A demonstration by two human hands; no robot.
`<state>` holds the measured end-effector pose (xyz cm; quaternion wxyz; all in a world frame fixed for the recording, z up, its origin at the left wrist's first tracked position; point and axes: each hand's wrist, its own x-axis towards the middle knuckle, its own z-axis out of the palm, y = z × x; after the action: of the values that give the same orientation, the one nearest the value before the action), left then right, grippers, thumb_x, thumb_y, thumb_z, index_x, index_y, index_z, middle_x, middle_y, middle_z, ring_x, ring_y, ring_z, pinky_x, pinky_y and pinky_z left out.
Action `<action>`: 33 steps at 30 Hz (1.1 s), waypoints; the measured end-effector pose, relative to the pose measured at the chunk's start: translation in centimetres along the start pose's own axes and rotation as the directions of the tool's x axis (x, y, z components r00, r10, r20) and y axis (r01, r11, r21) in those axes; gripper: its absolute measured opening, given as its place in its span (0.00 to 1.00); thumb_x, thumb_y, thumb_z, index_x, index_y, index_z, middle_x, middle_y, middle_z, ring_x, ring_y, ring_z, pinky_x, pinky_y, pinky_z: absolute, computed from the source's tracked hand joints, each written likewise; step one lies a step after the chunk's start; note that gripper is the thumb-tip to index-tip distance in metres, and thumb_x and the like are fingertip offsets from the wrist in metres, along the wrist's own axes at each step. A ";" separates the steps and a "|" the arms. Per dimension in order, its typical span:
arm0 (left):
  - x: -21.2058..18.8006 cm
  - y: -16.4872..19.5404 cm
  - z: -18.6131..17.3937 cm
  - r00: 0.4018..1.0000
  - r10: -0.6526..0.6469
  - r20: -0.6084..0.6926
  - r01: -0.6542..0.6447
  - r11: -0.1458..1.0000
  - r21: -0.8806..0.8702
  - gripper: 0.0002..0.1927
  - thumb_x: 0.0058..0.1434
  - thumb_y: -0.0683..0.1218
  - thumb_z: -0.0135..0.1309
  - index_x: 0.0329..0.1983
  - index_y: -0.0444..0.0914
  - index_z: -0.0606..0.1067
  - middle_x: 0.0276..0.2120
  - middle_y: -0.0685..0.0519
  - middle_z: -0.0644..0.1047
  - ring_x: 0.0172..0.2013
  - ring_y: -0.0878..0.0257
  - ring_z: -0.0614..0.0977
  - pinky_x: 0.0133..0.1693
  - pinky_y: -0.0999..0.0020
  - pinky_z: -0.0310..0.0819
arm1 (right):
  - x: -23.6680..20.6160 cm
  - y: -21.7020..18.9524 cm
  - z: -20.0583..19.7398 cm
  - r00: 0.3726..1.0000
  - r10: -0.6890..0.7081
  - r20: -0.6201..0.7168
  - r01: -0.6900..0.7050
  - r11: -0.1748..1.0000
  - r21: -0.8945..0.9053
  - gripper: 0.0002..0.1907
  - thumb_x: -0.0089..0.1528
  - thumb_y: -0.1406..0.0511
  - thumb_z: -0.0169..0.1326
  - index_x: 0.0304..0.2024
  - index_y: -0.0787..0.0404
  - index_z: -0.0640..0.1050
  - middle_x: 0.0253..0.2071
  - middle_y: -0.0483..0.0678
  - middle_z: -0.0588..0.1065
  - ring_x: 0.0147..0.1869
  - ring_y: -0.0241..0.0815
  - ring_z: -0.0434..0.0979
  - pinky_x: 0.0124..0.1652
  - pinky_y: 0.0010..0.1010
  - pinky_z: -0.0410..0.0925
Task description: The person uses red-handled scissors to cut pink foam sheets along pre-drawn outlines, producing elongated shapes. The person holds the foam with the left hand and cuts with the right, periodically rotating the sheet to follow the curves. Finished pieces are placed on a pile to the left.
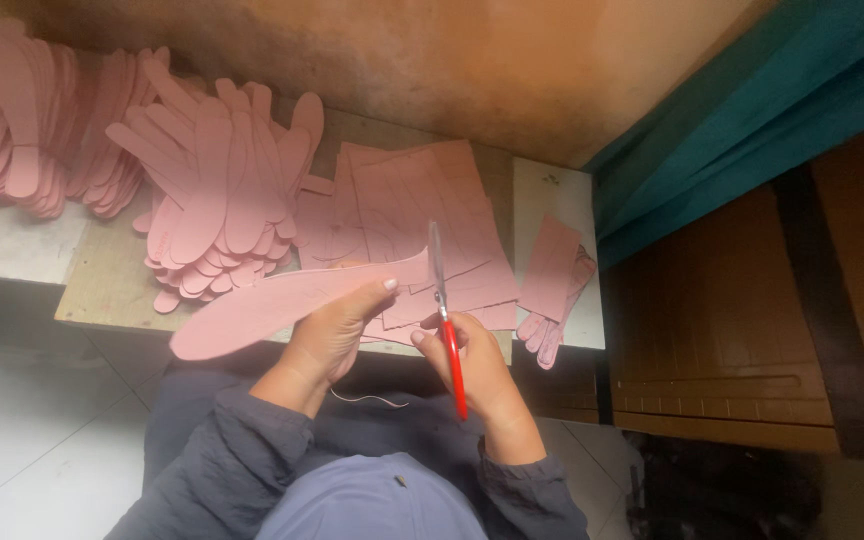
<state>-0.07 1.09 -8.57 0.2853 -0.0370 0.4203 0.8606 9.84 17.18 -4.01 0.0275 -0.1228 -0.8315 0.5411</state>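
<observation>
Two hands were at work over the front edge of the counter point(102, 285). The left hand point(337, 330) pinched a long pink cut-out shape point(272, 305), thumb on top, holding it level above the counter edge. The right hand point(472, 365) was closed through the red handles of a pair of scissors point(442, 300), blades pointing up and touching the narrow end of the shape. Behind them lay flat pink sheets point(422, 215) marked with outlines. To the left stood a fanned pile of finished pink pieces point(217, 195), and a second pile point(22, 125) further left. A few pink offcuts point(552, 280) lay on a white board at the right.
</observation>
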 end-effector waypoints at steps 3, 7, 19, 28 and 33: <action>0.1 1.2 -0.6 0.999 0.024 -0.031 -0.027 0.993 -0.119 0.12 0.63 0.42 0.61 0.46 0.31 0.77 0.40 0.50 0.77 0.43 0.61 0.78 0.50 0.62 0.75 | -0.2 -0.1 0.4 0.994 0.079 -0.077 -0.079 0.997 0.001 0.20 0.54 0.56 0.67 0.39 0.64 0.79 0.27 0.42 0.77 0.31 0.32 0.74 0.33 0.26 0.69; -0.2 2.5 -0.1 0.999 0.040 0.016 -0.040 0.999 0.016 0.12 0.64 0.48 0.55 0.44 0.35 0.73 0.37 0.53 0.78 0.40 0.64 0.80 0.45 0.62 0.81 | -0.5 -0.4 0.3 0.995 0.074 -0.062 -0.078 0.995 -0.063 0.21 0.54 0.55 0.67 0.39 0.64 0.78 0.26 0.43 0.75 0.30 0.33 0.73 0.33 0.27 0.68; -0.5 2.3 1.7 0.986 0.163 -0.016 -0.149 0.931 0.333 0.14 0.65 0.49 0.55 0.44 0.34 0.72 0.34 0.50 0.83 0.33 0.66 0.85 0.34 0.70 0.81 | -2.0 -1.3 0.7 0.963 0.005 0.271 -0.048 0.988 0.150 0.15 0.66 0.57 0.53 0.38 0.63 0.73 0.30 0.43 0.70 0.34 0.33 0.68 0.36 0.27 0.66; -0.9 2.1 2.4 0.968 0.251 0.029 -0.248 0.927 0.281 0.15 0.66 0.49 0.56 0.45 0.32 0.72 0.34 0.48 0.82 0.32 0.66 0.84 0.34 0.71 0.81 | -2.0 -0.6 1.2 0.965 0.073 0.251 -0.153 0.937 0.313 0.13 0.64 0.62 0.48 0.45 0.65 0.73 0.33 0.44 0.70 0.37 0.33 0.70 0.39 0.26 0.68; -1.0 2.0 2.7 0.965 0.263 0.010 -0.252 0.913 0.319 0.16 0.66 0.50 0.56 0.43 0.31 0.72 0.33 0.47 0.82 0.31 0.65 0.83 0.33 0.70 0.82 | -2.1 -0.5 1.2 0.966 0.080 0.244 -0.166 0.920 0.355 0.14 0.64 0.62 0.48 0.46 0.66 0.74 0.34 0.46 0.70 0.38 0.34 0.70 0.39 0.27 0.68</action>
<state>0.22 1.65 -5.10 0.1647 0.0511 0.5593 0.8108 11.55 15.46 -3.87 -0.0782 -0.1055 -0.7021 0.6998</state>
